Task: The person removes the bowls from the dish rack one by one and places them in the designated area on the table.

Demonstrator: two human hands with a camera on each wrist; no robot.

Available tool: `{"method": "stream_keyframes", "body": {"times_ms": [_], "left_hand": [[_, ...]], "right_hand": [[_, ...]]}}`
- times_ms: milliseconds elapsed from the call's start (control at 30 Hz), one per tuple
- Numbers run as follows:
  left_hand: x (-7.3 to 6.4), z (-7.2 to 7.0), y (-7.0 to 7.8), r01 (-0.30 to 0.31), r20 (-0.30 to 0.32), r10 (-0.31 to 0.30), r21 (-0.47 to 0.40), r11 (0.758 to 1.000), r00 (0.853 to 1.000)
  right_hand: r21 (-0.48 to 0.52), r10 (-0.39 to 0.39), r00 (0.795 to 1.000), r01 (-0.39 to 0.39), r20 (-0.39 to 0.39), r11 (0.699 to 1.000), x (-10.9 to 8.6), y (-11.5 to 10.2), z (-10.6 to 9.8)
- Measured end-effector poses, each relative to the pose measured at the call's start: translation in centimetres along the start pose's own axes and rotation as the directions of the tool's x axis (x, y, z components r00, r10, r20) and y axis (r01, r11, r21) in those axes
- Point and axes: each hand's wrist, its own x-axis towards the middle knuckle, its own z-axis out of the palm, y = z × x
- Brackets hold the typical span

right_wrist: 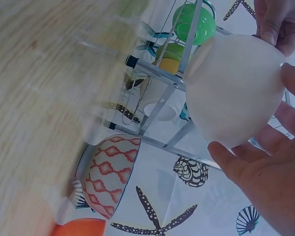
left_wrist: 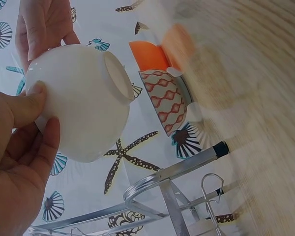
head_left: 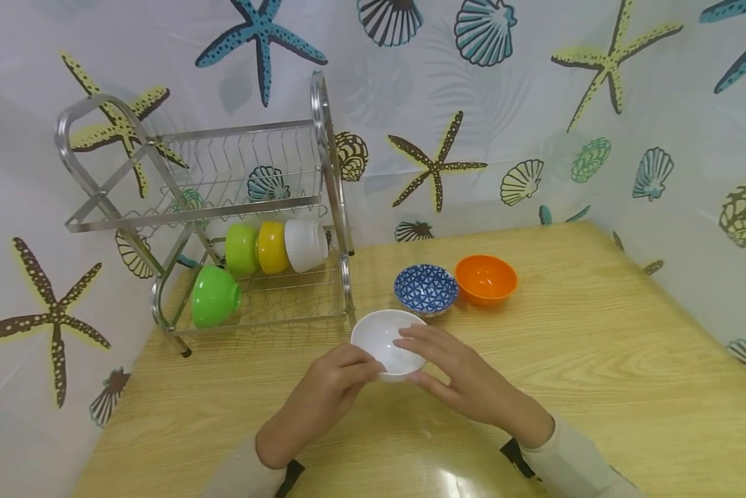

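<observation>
A plain white bowl (head_left: pixel 382 335) is held up over the table in front of the dish rack, its mouth tilted toward me. My left hand (head_left: pixel 334 380) pinches its left rim, thumb on the near side, as the left wrist view also shows. On the right side my right hand (head_left: pixel 466 373) holds the same bowl, fingers reaching over its mouth and thumb at the lower rim. In the right wrist view the bowl's smooth outside (right_wrist: pixel 236 91) shows between both hands. Just behind it stands a patterned bowl (head_left: pixel 426 289), blue and white inside, with red markings outside (left_wrist: pixel 165 101).
An orange bowl (head_left: pixel 486 279) stands right of the patterned one. At the left is a two-tier metal dish rack (head_left: pixel 254 207). Its lower tier holds a green bowl (head_left: pixel 215 297), a lime bowl (head_left: pixel 241 249), a yellow bowl (head_left: pixel 273 247) and a white ribbed bowl (head_left: pixel 306 245). A patterned curtain (head_left: pixel 422 83) hangs behind.
</observation>
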Motion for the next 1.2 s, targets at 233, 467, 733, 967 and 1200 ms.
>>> {"method": "stream_keyframes", "body": {"times_ms": [233, 467, 733, 967, 1200], "left_hand": [[0.11, 0.04, 0.04, -0.02, -0.003, 0.02, 0.001, 1.0, 1.0], [0.19, -0.06, 0.21, -0.002, -0.003, 0.002, -0.004, 1.0, 1.0], [0.27, 0.2, 0.14, -0.042, -0.032, 0.042, -0.002, 0.999, 0.999], [0.21, 0.03, 0.2, -0.033, -0.024, 0.034, 0.011, 0.999, 0.999], [0.0, -0.05, 0.09, -0.027, -0.022, 0.027, 0.004, 1.0, 0.999]], "right_hand": [[-0.011, -0.048, 0.999, 0.048, -0.003, 0.999, 0.04, 0.05, 0.12], [-0.004, -0.124, 0.99, 0.124, -0.063, 0.992, 0.22, 0.11, 0.13], [-0.052, -0.198, 0.969, 0.192, -0.149, 0.98, 0.24, 0.26, 0.36], [-0.062, -0.222, 0.96, 0.215, -0.171, 0.975, 0.33, 0.2, 0.59], [-0.054, -0.21, 0.964, 0.203, -0.161, 0.978, 0.53, 0.01, 0.62]]}}
